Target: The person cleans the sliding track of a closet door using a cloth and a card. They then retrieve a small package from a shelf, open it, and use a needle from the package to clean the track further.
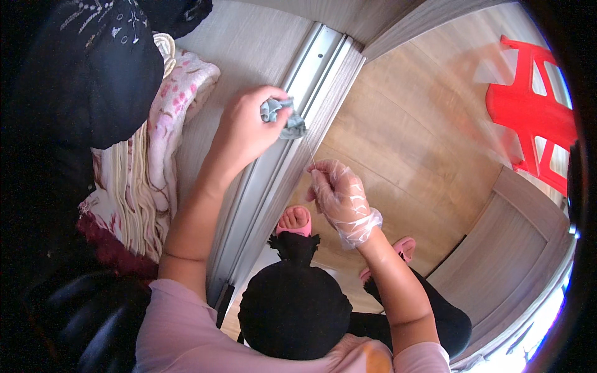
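by metal track (315, 62): cloth (294, 128) + thin strand (311, 153)
l. grip (244, 127) clenched on cloth; r. grip (340, 198), gloved, pinches strand, prob. to tension it.

The bare left forearm (193, 230) slants up and to the right from a short pale sleeve, crossing to a gently bent left wrist (219, 169). The left grip (249, 119) is raised farther forward, thumb and fingers curled together in a pinch. The right forearm (398, 283) leans up and inward, elbow bent; the right grip (341, 196), gloved in clear crinkled plastic to the wrist, has its fingers folded and tips drawn together toward the left
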The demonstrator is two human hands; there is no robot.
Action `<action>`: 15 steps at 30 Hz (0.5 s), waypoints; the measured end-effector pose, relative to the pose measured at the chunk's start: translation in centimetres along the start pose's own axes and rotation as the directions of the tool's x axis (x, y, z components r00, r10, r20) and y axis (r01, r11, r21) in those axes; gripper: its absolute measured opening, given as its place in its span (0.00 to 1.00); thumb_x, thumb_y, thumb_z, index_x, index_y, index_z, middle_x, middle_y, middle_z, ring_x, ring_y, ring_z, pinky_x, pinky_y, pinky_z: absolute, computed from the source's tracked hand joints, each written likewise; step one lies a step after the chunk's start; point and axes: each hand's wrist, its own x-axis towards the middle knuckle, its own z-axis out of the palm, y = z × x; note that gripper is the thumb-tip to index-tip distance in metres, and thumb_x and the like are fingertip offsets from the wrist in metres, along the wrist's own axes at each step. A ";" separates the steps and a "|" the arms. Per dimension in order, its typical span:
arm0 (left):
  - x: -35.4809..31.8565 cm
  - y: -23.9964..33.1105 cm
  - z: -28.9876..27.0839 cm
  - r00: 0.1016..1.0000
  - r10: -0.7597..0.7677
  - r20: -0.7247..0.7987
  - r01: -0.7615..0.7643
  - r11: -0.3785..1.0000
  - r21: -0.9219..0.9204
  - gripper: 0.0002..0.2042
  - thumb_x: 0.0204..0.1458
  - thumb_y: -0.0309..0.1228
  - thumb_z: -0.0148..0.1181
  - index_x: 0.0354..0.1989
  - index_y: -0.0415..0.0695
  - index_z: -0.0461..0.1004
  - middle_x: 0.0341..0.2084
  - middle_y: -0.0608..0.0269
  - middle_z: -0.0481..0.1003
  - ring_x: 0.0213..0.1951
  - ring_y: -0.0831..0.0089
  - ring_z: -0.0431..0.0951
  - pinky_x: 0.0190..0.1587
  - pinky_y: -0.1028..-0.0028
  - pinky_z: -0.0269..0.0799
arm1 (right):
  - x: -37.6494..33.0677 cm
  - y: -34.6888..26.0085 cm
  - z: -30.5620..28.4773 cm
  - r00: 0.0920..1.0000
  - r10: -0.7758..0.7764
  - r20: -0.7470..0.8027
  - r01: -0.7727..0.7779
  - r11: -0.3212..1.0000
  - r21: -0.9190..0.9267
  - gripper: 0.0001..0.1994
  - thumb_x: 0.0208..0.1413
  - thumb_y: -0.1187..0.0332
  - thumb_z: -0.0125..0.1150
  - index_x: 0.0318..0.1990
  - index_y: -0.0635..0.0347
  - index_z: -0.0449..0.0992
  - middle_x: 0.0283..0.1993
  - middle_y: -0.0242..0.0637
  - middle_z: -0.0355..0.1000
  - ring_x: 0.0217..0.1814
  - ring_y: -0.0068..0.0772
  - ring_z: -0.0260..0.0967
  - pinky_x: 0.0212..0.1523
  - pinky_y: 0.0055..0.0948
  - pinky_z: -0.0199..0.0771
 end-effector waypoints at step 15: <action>-2.0 -2.0 -6.1 0.873 -0.004 0.488 0.069 0.991 -0.115 0.05 0.48 0.24 0.56 0.33 0.38 0.68 0.29 0.68 0.69 0.35 0.82 0.67 0.39 0.79 0.64 | -2.4 1.4 -0.7 0.999 0.031 0.028 -0.032 0.999 0.021 0.07 0.59 0.73 0.45 0.40 0.68 0.67 0.23 0.35 0.68 0.21 0.19 0.62 0.23 0.18 0.65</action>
